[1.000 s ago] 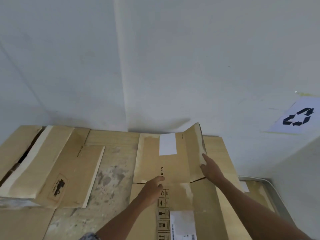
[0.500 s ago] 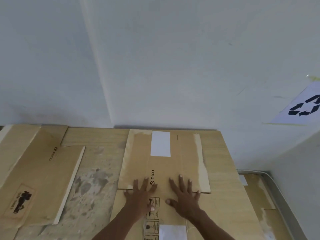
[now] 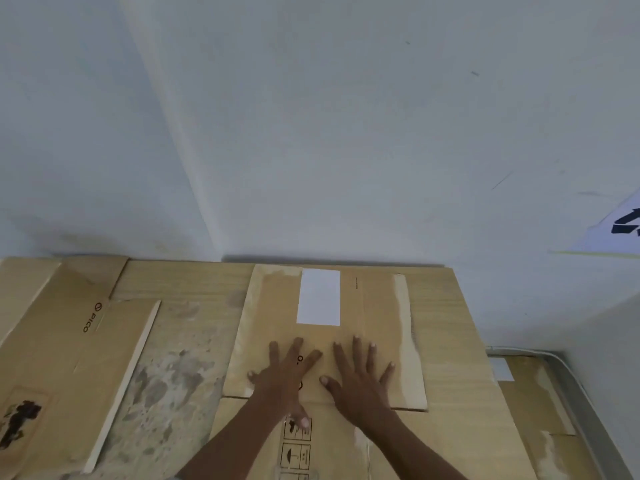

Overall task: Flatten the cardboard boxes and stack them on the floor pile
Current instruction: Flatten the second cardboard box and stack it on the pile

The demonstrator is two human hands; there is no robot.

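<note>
Head view: a flattened Pico carton (image 3: 79, 344) lies at left. On the floor pile (image 3: 446, 317), the left hand (image 3: 282, 379) and right hand (image 3: 360, 379), fingers spread, press flat on the flattened cardboard box (image 3: 273, 327) bearing a white label (image 3: 319, 297).

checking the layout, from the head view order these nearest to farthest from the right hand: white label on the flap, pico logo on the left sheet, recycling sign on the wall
From the right hand:
1. white label, just ahead on the same flap.
2. pico logo, far left on the flattened sheet.
3. recycling sign, up on the right wall, cut off by the frame edge.
</note>
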